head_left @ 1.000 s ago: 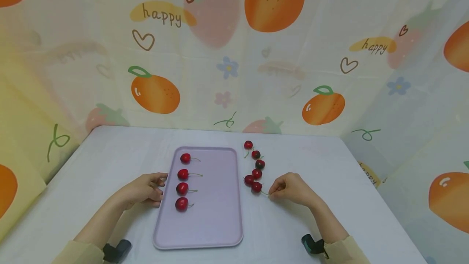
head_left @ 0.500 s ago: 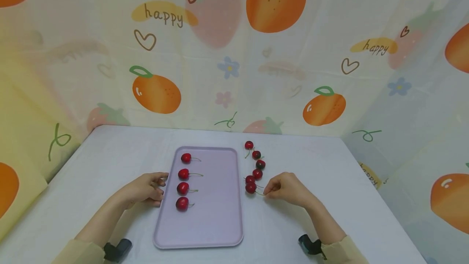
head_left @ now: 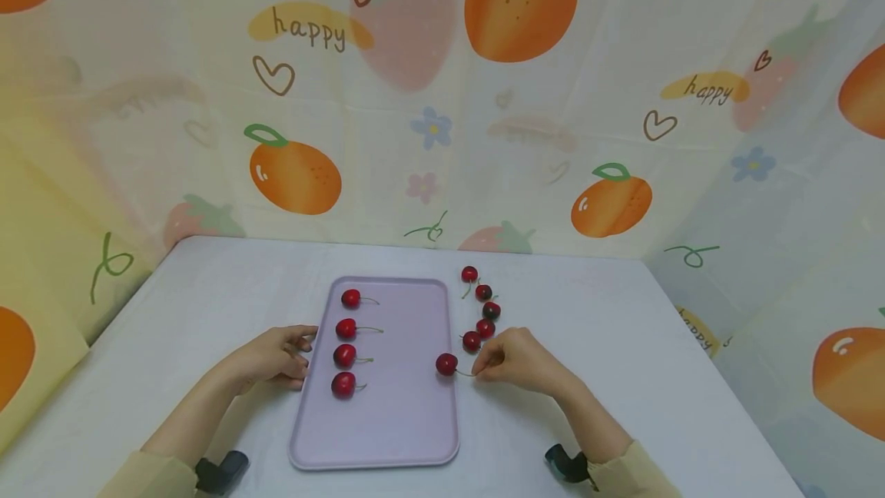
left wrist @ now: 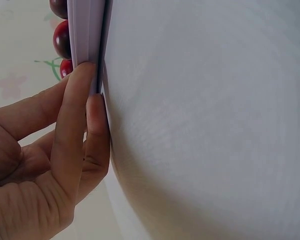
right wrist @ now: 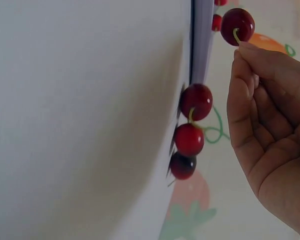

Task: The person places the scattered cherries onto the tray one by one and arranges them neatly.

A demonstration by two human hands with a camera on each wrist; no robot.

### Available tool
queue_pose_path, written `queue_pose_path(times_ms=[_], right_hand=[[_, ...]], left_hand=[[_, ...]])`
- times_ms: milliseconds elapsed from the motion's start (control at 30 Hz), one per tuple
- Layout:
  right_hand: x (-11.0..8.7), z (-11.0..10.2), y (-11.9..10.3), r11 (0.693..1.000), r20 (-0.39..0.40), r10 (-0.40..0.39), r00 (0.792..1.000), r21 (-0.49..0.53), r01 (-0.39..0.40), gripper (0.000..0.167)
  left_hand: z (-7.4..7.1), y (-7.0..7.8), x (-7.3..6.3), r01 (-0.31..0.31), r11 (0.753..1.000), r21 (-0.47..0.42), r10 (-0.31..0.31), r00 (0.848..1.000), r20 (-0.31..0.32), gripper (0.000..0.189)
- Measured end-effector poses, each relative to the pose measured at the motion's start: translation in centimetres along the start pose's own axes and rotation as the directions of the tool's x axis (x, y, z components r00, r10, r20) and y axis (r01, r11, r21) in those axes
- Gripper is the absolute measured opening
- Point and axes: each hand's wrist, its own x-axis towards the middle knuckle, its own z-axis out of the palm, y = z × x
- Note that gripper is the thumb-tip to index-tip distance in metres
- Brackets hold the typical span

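By its stem my right hand (head_left: 515, 360) pinches a dark red cherry (head_left: 446, 364) between thumb and forefinger. That cherry overlaps the right rim of the lilac tray (head_left: 401, 436) in the head view and hangs above table level in the right wrist view, where its stem (right wrist: 236, 35) faces the camera. At the tray's left edge, the fingers of my left hand (head_left: 273, 356) touch the rim; the left wrist view shows fingertips (left wrist: 85, 70) against its side. Four-in-a-column is how several cherries (head_left: 344, 356) lie along the tray's left side, stems pointing right.
Right of the tray, several more cherries (head_left: 485, 328) lie in a curved line on the white table (head_left: 567, 290), the nearest close to my right hand. A curtain (head_left: 498, 198) printed with fruit hangs behind the table and along both sides.
My right hand has moved left, bringing the pinched cherry from beside the loose cherries to over the tray's right rim. The left hand and the cherries on the tray have stayed put.
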Motion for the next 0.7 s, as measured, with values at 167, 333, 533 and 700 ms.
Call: queue_pose_path(times_ms=[167, 333, 533, 700], right_hand=[[0.5, 0.7, -0.9, 1.000, 0.004, -0.015, 1.000, 0.020, 0.015, 0.005], [1.0, 1.3, -1.6, 0.999, 0.014, -0.031, 0.999, 0.033, 0.031, 0.006], [1.7, 2.1, -2.3, 0.998, 0.035, -0.056, 0.998, 0.024, 0.055, 0.009], [2.3, 2.8, -3.0, 0.996, 0.056, -0.093, 0.994, 0.017, 0.092, 0.009]], left_hand=[[0.1, 0.2, -0.2, -0.007, 1.000, -0.006, 0.007, 1.000, 0.002, 0.075], [0.1, 0.5, -0.4, -0.006, 1.000, -0.011, 0.006, 1.000, 0.000, 0.075], [0.2, 0.5, -0.4, -0.003, 1.000, -0.009, 0.003, 1.000, 0.001, 0.075], [0.1, 0.4, -0.3, 0.000, 1.000, -0.004, 0.000, 1.000, 0.001, 0.075]])
